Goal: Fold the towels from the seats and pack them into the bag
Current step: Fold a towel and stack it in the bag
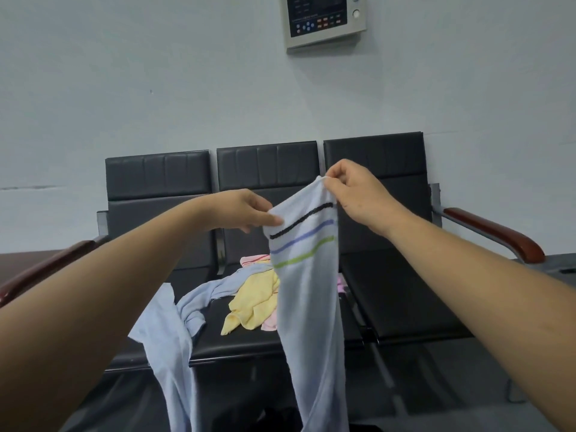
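Waiting room: joined seats, wall panel

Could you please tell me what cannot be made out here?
All head view.
The bag: not clearly in view; only a dark blur at bottom.
The striped towel: lower end cut off by the bottom edge.
The pink towel: mostly hidden behind the striped towel and yellow towel.
The wall panel: top cut off, labels too small.

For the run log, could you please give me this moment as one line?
striped towel: held up, hanging | left hand: pinches edge | right hand: pinches corner | seats: other towels lying
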